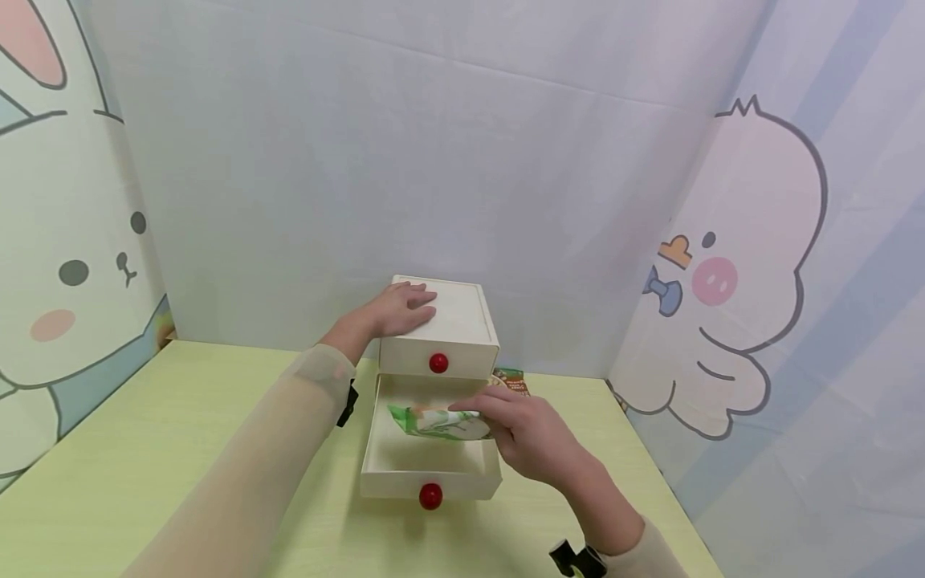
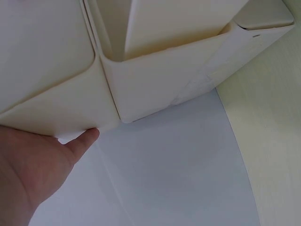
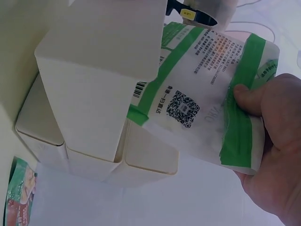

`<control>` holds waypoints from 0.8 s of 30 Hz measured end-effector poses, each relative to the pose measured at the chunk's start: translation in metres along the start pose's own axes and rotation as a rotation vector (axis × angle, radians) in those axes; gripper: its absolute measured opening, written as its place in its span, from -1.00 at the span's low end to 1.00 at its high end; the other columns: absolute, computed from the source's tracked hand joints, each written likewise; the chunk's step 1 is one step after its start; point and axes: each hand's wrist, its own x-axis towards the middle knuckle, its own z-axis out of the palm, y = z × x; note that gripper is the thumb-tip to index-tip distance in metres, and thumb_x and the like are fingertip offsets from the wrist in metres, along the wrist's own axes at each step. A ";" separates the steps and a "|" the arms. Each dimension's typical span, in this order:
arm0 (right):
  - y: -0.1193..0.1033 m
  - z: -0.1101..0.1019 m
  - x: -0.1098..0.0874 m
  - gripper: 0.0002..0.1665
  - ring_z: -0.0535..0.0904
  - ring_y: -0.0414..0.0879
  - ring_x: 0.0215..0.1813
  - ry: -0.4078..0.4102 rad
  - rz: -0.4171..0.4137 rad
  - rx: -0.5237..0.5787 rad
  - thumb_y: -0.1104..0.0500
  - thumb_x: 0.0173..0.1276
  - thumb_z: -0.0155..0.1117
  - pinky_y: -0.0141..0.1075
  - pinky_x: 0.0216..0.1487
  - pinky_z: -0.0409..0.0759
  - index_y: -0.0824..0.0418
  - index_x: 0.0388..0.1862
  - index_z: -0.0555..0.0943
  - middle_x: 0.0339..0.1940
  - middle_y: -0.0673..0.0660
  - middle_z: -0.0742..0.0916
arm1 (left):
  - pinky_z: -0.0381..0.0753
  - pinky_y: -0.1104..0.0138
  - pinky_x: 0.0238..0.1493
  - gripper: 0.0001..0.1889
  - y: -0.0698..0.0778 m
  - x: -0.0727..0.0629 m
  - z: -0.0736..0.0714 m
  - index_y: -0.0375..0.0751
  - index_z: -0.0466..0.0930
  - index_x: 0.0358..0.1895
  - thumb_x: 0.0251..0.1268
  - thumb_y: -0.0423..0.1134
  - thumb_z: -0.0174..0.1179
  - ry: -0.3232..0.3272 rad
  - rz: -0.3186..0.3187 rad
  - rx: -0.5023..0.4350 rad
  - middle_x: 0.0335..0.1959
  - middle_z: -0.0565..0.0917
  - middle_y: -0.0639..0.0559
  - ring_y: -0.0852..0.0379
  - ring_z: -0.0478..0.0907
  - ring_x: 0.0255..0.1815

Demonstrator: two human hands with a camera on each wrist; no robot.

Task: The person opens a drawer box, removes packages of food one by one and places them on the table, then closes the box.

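A small white drawer cabinet [image 1: 458, 311] stands on the table with its lower drawer [image 1: 390, 485] pulled out. My left hand [image 1: 400, 311] rests on the cabinet's top near the left edge, fingers extended. In the left wrist view, the thumb lies along the cabinet's side. Between thumb and fingers, my right hand [image 1: 531, 433] pinches one end of a green-and-white packet [image 3: 197, 89]. In the head view the packet appears over the lower drawer's inside. A printed code and small text show on its face in the right wrist view. Some right fingers are hidden behind the packet.
Another packet [image 1: 515, 382], brown and green, lies beside the cabinet at the right rear. Red round knobs are on the upper drawer [image 1: 405, 355] and the lower one. A pale yellow-green table [image 1: 217, 385] meets a cloth backdrop [image 1: 347, 185] behind the cabinet.
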 end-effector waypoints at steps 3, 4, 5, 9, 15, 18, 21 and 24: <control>0.001 -0.007 -0.003 -0.47 0.82 -0.09 0.05 0.031 -0.010 0.015 0.50 0.45 0.35 -0.21 -0.03 0.84 -0.05 0.16 0.81 0.09 -0.02 0.85 | -0.12 -0.24 0.84 -0.34 0.001 0.000 0.000 -0.03 0.30 0.75 0.76 0.13 -0.08 0.000 0.004 -0.005 0.84 0.14 -0.13 -0.26 -0.15 0.89; 0.002 -0.009 -0.004 -0.48 0.82 -0.09 0.06 0.040 -0.011 0.019 0.50 0.45 0.36 -0.22 -0.03 0.85 -0.04 0.15 0.81 0.08 -0.02 0.85 | -0.12 -0.24 0.84 -0.34 0.001 0.000 0.000 -0.03 0.30 0.75 0.76 0.13 -0.08 0.001 0.005 -0.005 0.84 0.14 -0.13 -0.26 -0.15 0.89; 0.003 -0.011 -0.005 -0.47 0.82 -0.10 0.06 0.049 -0.012 0.023 0.52 0.44 0.36 -0.23 -0.02 0.85 -0.04 0.15 0.81 0.08 -0.03 0.85 | -0.12 -0.24 0.84 -0.34 0.001 0.000 0.000 -0.03 0.29 0.75 0.76 0.13 -0.08 0.000 0.005 -0.003 0.84 0.14 -0.14 -0.26 -0.15 0.89; 0.005 -0.022 -0.011 -0.43 0.82 -0.10 0.03 0.078 -0.012 0.019 0.55 0.40 0.38 -0.22 -0.05 0.85 -0.02 0.16 0.81 0.09 -0.03 0.85 | -0.13 -0.24 0.84 -0.34 0.001 0.000 0.001 -0.03 0.27 0.75 0.77 0.13 -0.09 -0.002 -0.003 0.002 0.84 0.13 -0.14 -0.26 -0.16 0.89; 0.008 -0.039 -0.019 -0.34 0.81 -0.10 -0.04 0.131 -0.020 -0.003 0.62 0.30 0.39 -0.26 -0.09 0.83 -0.01 0.18 0.80 0.05 -0.01 0.86 | -0.12 -0.24 0.84 -0.33 0.002 0.000 0.001 0.00 0.27 0.76 0.76 0.15 -0.08 -0.009 -0.016 -0.009 0.84 0.13 -0.10 -0.24 -0.17 0.89; 0.011 -0.045 -0.024 -0.31 0.80 -0.13 -0.10 0.157 -0.022 -0.013 0.64 0.25 0.40 -0.35 -0.10 0.80 0.00 0.18 0.80 0.00 -0.01 0.87 | -0.11 -0.23 0.84 -0.34 0.002 0.000 0.001 -0.04 0.28 0.75 0.76 0.13 -0.09 -0.004 -0.002 -0.004 0.84 0.13 -0.13 -0.26 -0.16 0.89; 0.013 -0.051 -0.027 -0.30 0.77 -0.15 -0.16 0.183 -0.030 -0.013 0.66 0.24 0.39 -0.42 -0.12 0.75 0.01 0.17 0.81 -0.05 -0.02 0.86 | -0.12 -0.22 0.84 -0.34 0.001 0.001 0.001 -0.06 0.28 0.75 0.77 0.11 -0.10 -0.002 0.006 0.001 0.84 0.13 -0.15 -0.28 -0.15 0.88; 0.018 -0.056 -0.030 -0.32 0.77 -0.16 -0.18 0.200 -0.027 -0.004 0.66 0.25 0.37 -0.46 -0.12 0.73 0.02 0.14 0.81 -0.07 -0.03 0.86 | -0.12 -0.21 0.84 -0.35 0.001 0.001 0.001 -0.06 0.28 0.75 0.78 0.10 -0.10 -0.005 0.006 0.000 0.84 0.13 -0.15 -0.28 -0.15 0.88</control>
